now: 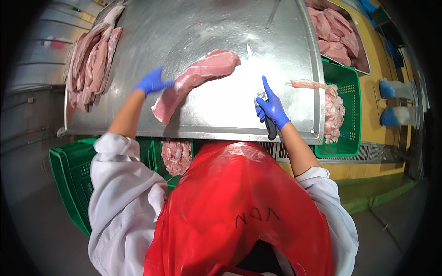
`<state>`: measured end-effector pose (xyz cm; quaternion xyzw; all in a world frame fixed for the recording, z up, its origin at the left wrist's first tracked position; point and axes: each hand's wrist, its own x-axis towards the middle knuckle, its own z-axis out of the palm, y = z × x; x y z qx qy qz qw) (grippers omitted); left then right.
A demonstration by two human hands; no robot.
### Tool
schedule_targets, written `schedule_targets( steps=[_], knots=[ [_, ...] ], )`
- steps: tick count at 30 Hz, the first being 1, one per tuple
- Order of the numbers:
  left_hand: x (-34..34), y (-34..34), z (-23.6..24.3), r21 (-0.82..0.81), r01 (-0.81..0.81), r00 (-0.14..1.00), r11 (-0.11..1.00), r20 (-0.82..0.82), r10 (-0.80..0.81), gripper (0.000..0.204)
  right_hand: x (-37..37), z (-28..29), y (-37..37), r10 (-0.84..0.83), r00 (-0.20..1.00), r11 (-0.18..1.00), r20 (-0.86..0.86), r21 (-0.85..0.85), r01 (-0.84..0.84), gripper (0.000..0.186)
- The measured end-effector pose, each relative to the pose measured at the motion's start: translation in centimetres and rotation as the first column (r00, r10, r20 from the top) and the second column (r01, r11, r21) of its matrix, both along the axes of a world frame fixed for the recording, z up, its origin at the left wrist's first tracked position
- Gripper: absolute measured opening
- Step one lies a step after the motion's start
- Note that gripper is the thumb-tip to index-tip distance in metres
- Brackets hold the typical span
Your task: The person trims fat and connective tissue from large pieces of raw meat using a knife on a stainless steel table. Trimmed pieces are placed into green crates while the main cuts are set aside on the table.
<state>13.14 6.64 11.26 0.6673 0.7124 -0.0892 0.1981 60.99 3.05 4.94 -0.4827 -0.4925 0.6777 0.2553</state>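
Observation:
A long pink cut of raw meat (193, 80) lies across the steel table (184, 32). My left hand (152, 83), in a blue glove, grips the meat at its near left side. My right hand (272, 108), also blue-gloved, is closed on the black handle of a knife (258, 78) whose blade points away from me, just right of the meat's far end. A thin strip of trimmed meat (306, 84) lies near the table's right edge.
Several meat cuts (92, 60) are piled at the table's left edge. A green crate (345, 110) on the right holds trimmings (334, 110); another green crate (73, 179) sits below the table at left. A tray of cuts (336, 37) stands far right. Someone's blue-covered boots (396, 103) stand right.

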Motion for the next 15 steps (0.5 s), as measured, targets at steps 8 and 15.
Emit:
schedule_targets(
  steps=[8,15],
  knots=[
    [9.6,-9.4,-6.6,0.201,-0.307,0.951,0.930,0.022,0.309,0.083,-15.3,-3.5,11.7,0.160,0.967,0.965,0.198,0.176,-0.195,0.078],
    [6.4,-15.0,-8.8,0.273,-0.243,0.912,0.931,0.392,0.123,0.093,-16.1,4.7,17.0,0.271,0.702,0.865,0.658,0.154,-0.478,0.075]
  ],
)
